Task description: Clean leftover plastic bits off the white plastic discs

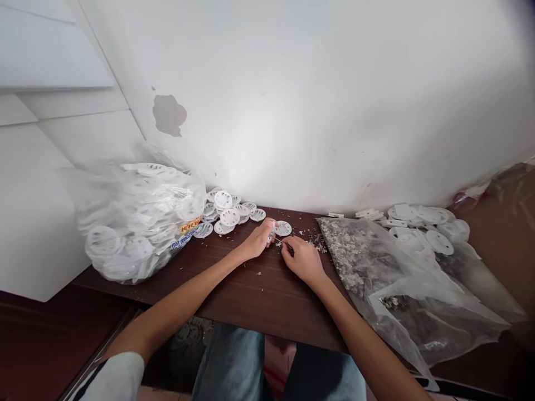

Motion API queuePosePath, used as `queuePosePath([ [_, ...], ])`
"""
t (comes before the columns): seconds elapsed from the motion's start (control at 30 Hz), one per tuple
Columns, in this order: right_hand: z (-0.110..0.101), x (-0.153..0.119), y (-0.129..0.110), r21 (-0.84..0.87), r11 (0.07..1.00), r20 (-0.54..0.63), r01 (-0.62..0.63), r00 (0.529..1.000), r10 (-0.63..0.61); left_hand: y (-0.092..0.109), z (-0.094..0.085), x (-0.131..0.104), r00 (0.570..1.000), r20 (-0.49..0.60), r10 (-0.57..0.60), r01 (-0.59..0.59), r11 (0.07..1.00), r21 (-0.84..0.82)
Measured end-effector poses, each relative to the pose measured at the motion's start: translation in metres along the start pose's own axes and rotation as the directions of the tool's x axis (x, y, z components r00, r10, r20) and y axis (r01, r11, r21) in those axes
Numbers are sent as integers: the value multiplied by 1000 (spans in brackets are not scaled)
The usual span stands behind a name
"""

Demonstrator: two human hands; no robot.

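The left hand [258,241] is closed around a small white piece [270,236], pinching it up above the brown table [259,301]. The right hand [306,259] is curled tight on a thin tool [279,240] — it looks like a little stick, and its tip points at the white piece. I cannot tell if the tip touches it, because the fingers hide that spot.

Just behind the two hands lies a flat white disc [284,228] with holes in it. To the left of the grip, and a bit farther back, there is a loose heap of discs [229,216]. Past that heap, more to the left, sits a big, fat see-through bag [142,234] full of white discs.

Tiny crumbs [318,243] are spread on the table behind and to the right of the right hand. Next to them, farther right, lies a flat clear bag [355,250] with lots of little bits in it — and behind that bag is another pile of white parts [422,223].
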State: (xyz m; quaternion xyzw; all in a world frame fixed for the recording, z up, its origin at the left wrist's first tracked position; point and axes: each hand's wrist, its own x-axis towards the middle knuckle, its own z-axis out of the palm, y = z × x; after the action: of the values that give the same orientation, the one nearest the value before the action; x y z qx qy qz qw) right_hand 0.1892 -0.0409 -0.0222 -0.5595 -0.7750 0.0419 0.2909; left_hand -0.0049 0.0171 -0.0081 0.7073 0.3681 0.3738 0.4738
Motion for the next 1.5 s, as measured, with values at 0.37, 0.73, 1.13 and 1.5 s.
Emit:
queuePosePath([
  [0.37,-5,3,-6,-59,998,46,31,999,-28,-8,1,6,1000,-10,-2,2,1000,12],
  [0.73,-10,1,-7,12,998,-15,-68,998,68,-16,-5,14,1000,-7,-8,7,1000,-9],
  [1.13,-3,0,1,91,995,-69,-30,997,36,-4,-3,6,1000,18,5,-5,1000,-6],
  [1.5,0,0,4,119,993,-77,11,997,-2,-6,-6,6,999,50,16,-15,1000,-23],
])
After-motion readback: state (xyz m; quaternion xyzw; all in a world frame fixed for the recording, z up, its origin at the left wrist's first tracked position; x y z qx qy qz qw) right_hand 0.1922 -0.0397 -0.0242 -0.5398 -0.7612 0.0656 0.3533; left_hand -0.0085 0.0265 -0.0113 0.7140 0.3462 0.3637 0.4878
